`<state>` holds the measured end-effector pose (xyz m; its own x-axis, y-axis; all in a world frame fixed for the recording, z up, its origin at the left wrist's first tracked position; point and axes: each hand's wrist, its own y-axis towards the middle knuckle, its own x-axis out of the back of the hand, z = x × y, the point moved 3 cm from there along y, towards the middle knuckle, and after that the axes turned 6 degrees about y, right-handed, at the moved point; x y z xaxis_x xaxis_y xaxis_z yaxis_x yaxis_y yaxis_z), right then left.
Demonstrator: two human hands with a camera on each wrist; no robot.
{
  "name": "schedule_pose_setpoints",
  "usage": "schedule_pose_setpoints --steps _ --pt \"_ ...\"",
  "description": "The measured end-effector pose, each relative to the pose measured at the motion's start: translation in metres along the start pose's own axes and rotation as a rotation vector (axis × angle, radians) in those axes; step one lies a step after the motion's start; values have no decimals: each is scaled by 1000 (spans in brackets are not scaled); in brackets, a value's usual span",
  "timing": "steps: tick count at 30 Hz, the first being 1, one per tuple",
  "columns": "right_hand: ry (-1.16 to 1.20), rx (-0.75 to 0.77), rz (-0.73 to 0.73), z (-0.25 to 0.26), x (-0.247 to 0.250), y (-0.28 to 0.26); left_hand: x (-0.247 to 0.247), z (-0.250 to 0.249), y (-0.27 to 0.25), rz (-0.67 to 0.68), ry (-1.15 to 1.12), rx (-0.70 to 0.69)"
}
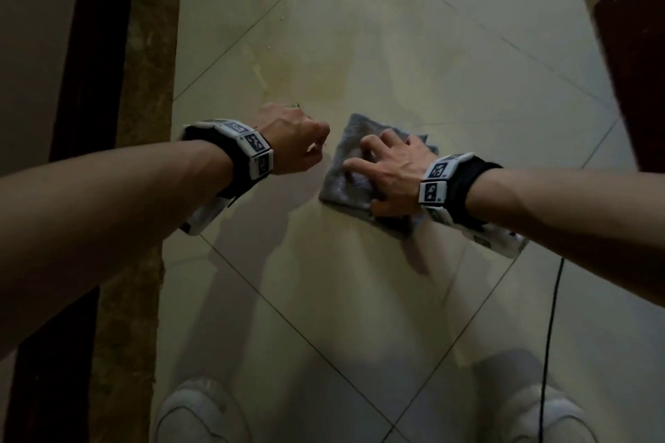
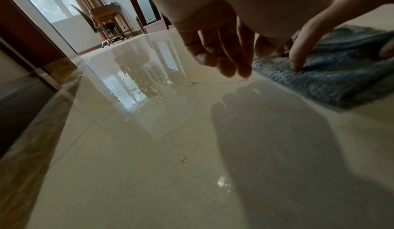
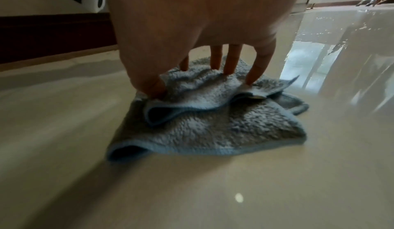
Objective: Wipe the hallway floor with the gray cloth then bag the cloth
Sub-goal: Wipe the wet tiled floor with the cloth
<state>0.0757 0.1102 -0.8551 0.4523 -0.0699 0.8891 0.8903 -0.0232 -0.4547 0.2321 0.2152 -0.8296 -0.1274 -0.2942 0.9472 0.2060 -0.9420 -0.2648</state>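
The gray cloth (image 1: pixel 342 187) lies folded and bunched on the glossy cream floor tiles (image 1: pixel 396 47). My right hand (image 1: pixel 363 183) sits on top of it with arched, spread fingers. In the right wrist view my right hand (image 3: pixel 192 81) digs its thumb and fingertips into the cloth (image 3: pixel 213 128), and a fold rises between them. My left hand (image 1: pixel 316 144) hovers just left of the cloth with loosely curled fingers. In the left wrist view it (image 2: pixel 224 64) holds nothing, and the cloth (image 2: pixel 341 81) lies to its right. No bag is in view.
Water drops (image 2: pixel 183 159) and a thin hair (image 2: pixel 204 83) lie on the tiles. A yellowish smear (image 1: pixel 306 75) spreads beyond the hands. A brown marble strip (image 1: pixel 144 119) and dark door frame (image 1: pixel 90 47) run along the left. My shoes (image 1: pixel 198 414) and a black cable (image 1: pixel 550 316) are nearest me.
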Motion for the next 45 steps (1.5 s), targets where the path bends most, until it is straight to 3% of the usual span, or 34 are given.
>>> schedule_pose_setpoints --steps 4,9,13,16,24,28,36,41,45 --pt "-3 -48 -17 -32 -2 -7 -5 1 -4 12 13 22" --pt "206 -430 -47 -102 0 -15 -17 11 -13 65 26 43" --pt "313 -593 -42 -98 2 -4 -20 26 -22 67 14 77" --pt "340 -513 -18 -65 8 9 -23 34 -30 80 36 90" --pt "163 89 21 88 16 35 -29 54 -53 66 72 149" --pt "123 226 -1 103 17 38 -33 61 -66 59 60 164" --pt "182 301 -68 64 16 32 -29 39 -78 -126 -88 80" --pt "288 104 -220 17 16 3 -39 -30 -60 -193 -165 -106" --pt "395 -83 -260 1 11 -11 -50 -61 -58 -152 -169 -110"
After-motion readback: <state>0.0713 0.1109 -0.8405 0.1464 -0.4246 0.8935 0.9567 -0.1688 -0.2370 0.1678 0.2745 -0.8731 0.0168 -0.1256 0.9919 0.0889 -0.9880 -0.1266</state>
